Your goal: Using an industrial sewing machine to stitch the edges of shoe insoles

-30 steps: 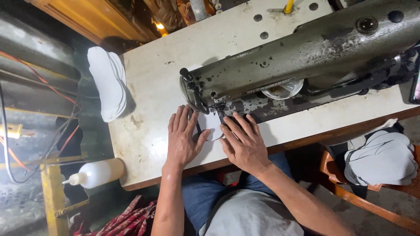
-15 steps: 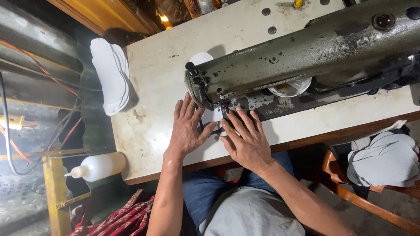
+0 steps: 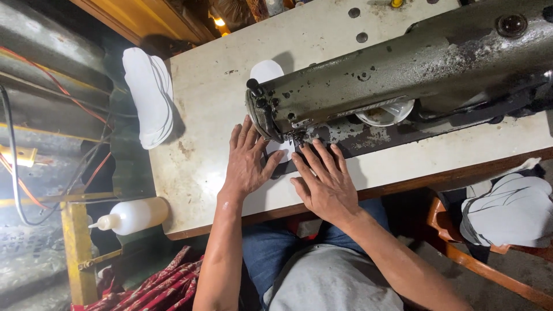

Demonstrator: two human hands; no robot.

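Head view, machine: a big, old, dark green metal sewing machine (image 3: 403,75) is seen on a worn cream table top (image 3: 201,150). Its needle end is at about 9 o'clock of the machine body.
Head view, piece: a flat white sole-shaped piece (image 3: 266,72) is laid under the needle end. One end sticks out at 12 o'clock of the machine head; the near end is mostly hidden under the hands.
Left hand: the left hand (image 3: 246,158) is laid flat on the piece, fingers spread, at 7 o'clock of the needle. Nothing is pinched.
Right hand: the right hand (image 3: 325,184) is pressed flat too, fingers spread, at 5 o'clock of the needle.
Step in hand: the piece seems to be guided through the needle for stitching.
Next move: slow, even pushing is likely called for, with fingertips kept away from the needle.
Around: a stack of white sole-shaped pieces (image 3: 148,95) is at 9 o'clock of the table; a white plastic squeeze bottle (image 3: 133,216) is at 7 o'clock.
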